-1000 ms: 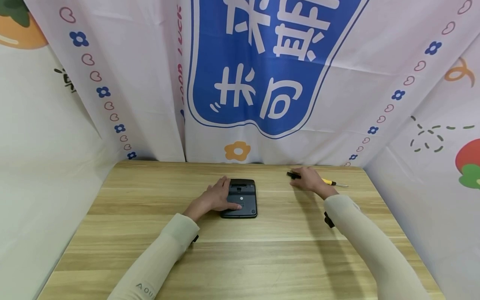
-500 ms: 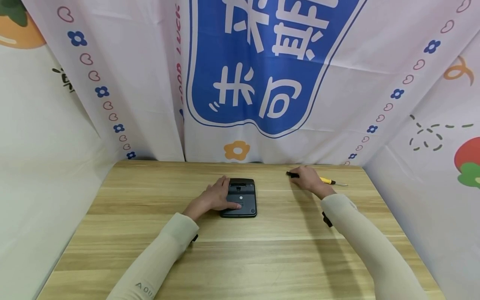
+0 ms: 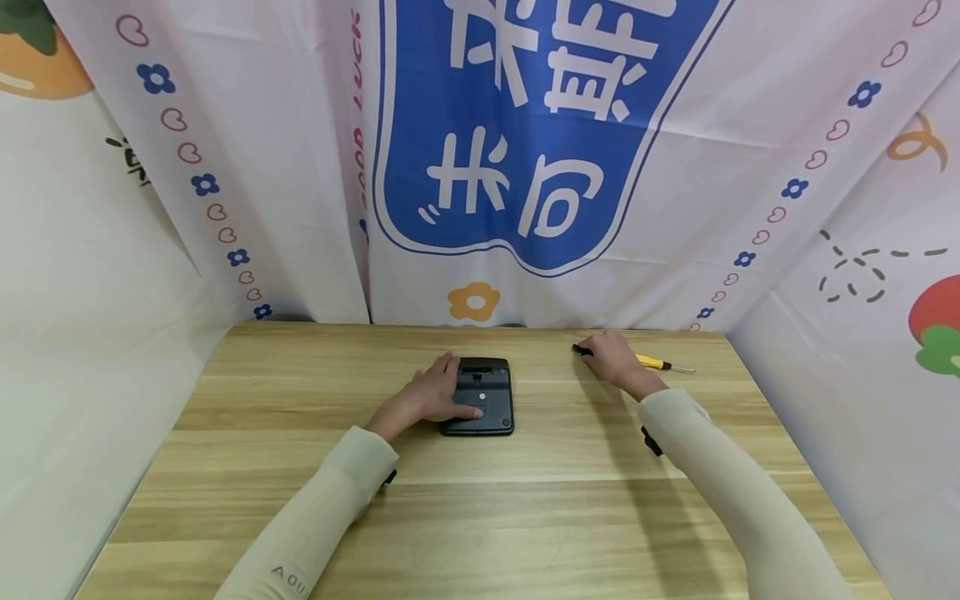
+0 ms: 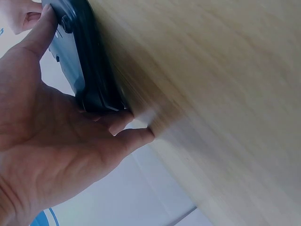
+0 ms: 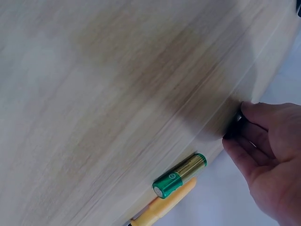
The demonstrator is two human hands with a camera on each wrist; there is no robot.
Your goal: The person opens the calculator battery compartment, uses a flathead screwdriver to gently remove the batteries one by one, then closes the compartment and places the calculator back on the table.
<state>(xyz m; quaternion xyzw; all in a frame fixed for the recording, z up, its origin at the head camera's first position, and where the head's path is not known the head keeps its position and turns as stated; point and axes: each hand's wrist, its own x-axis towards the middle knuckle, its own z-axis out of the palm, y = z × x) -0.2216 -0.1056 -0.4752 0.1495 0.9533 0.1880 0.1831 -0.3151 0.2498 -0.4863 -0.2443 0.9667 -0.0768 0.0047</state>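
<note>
A flat black device (image 3: 491, 400), much like a calculator lying back side up, is on the wooden table with a recessed slot near its far end. My left hand (image 3: 431, 393) grips its left side, thumb on the back and fingers along the edge. Farther right, my right hand (image 3: 613, 360) pinches a small black plastic piece (image 3: 582, 350) between thumb and fingers, close over the table near its back edge. In the right wrist view that piece (image 5: 236, 123) is partly hidden by the fingers. A green and gold battery (image 5: 179, 175) lies beside the right hand.
Just beyond the battery is a screwdriver with a yellow handle (image 3: 651, 362), its metal shaft pointing right. The wooden table (image 3: 480, 525) ends at a printed white curtain (image 3: 420, 287) behind, with white cloth walls on both sides.
My right hand has shifted slightly left with the black piece, and a bit more of the yellow handle shows. My left hand and the black device have not moved.
</note>
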